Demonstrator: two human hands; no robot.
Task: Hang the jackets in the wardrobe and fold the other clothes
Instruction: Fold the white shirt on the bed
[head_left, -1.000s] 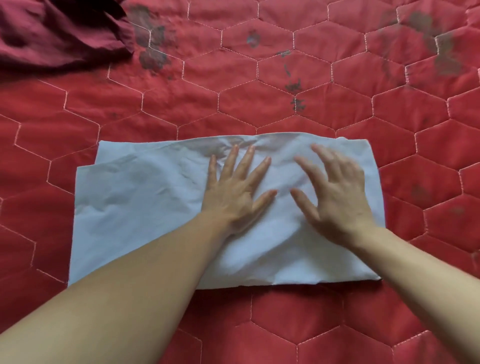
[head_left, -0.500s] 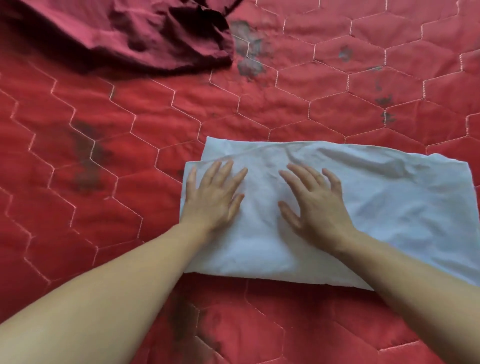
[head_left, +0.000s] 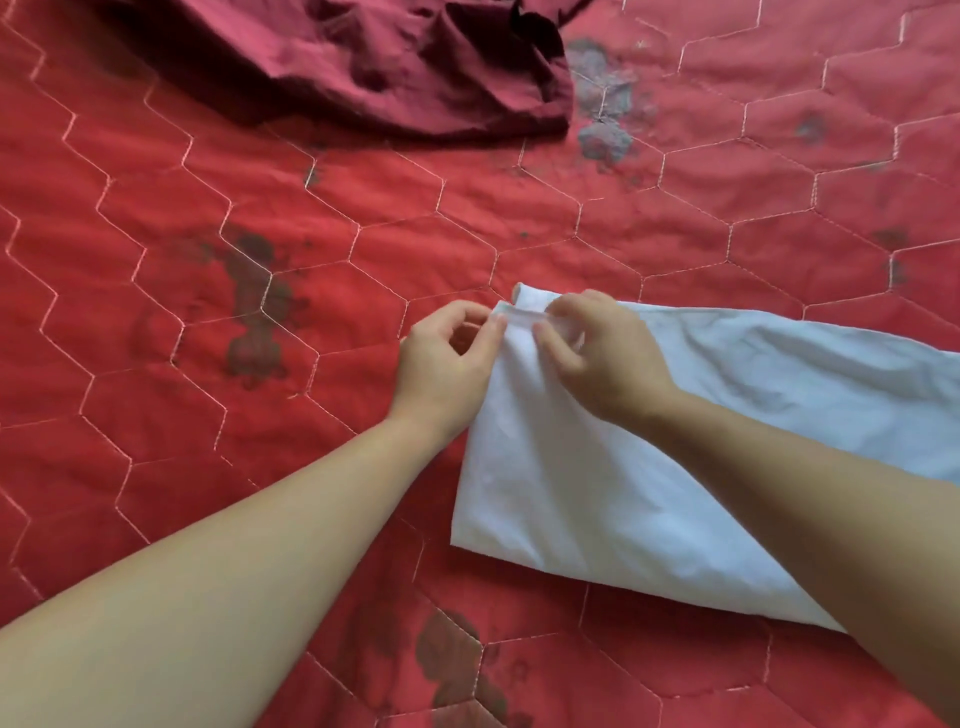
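A folded white garment (head_left: 587, 499) lies flat on the red quilt, stretching from the centre to the right edge of the view. My left hand (head_left: 447, 364) pinches its upper left corner between thumb and fingers. Just to the right, my right hand (head_left: 602, 353) grips the same top edge with curled fingers. Both forearms reach in from the bottom, and the right one covers part of the garment. A crumpled dark red garment (head_left: 395, 62) lies in a heap at the top of the view.
Everything rests on a red quilt (head_left: 208, 291) stitched in hexagons, with dark grey printed patches scattered over it. Open quilt surface spreads to the left of and beyond the white garment.
Both hands slid left along the white garment from its middle to its left end. They went from lying flat on it to gripping its upper left corner. The view shifted left.
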